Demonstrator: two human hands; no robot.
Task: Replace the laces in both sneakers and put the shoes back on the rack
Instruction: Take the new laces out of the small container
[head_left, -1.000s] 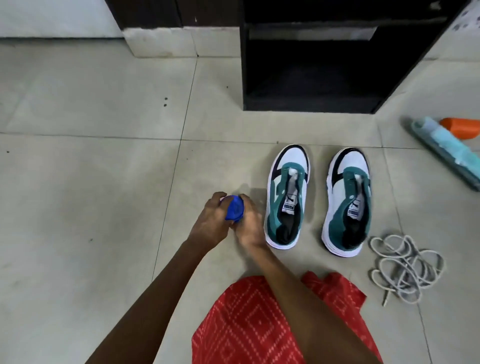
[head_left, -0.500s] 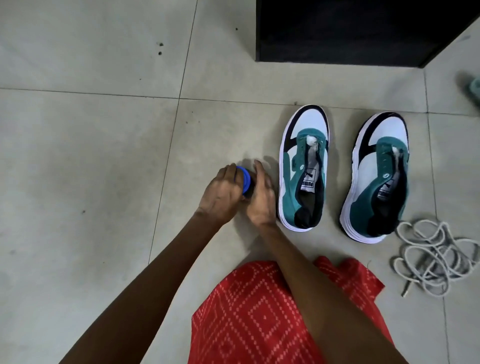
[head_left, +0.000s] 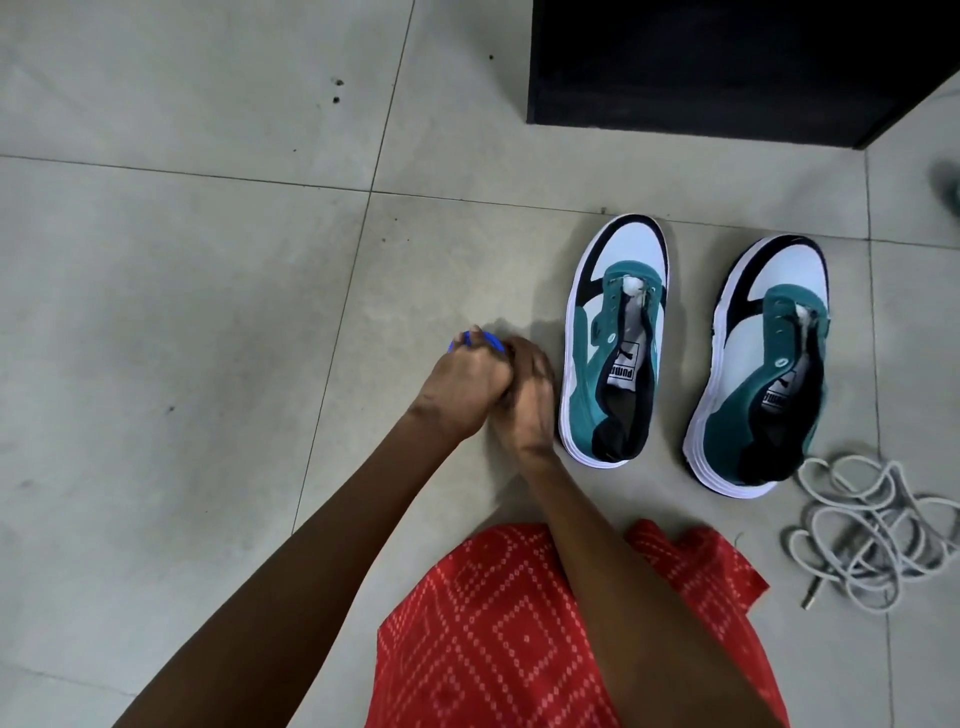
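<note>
While my left grip (head_left: 462, 387) is curled tight round a blue lace (head_left: 475, 340), only a few thin loops of that lace show, poking out above my knuckles on the side away from me. My right grip (head_left: 524, 410) is pressed against the left one from the right, its fingers bent in toward the same spot. Its fingertips reach the place where the blue strand comes out, but I cannot tell whether they pinch the lace or just lie against my other hand. Both grips sit low over the tiled floor (head_left: 182, 312), throwing a small shadow on it.

Just to the right of my right grip, not touching it, stands the nearer sneaker (head_left: 613, 338). It is teal, white and black, sits upright on its sole with the toe pointing away from me, and is unlaced, with the tongue and its label open to view. The farther sneaker (head_left: 763, 364), its match, stands a little apart on the right, toe also away from me and turned slightly to the right. Near that shoe's heel, further right, a loose tangle of pale old laces (head_left: 872, 540) lies on the floor, one metal-tipped end sticking out toward me.

Beyond the toes of both shoes, well apart from them, is the dark base of the black shoe rack (head_left: 727, 67). Below my forearms, a red garment (head_left: 519, 623) with a light diamond pattern covers my lap.
</note>
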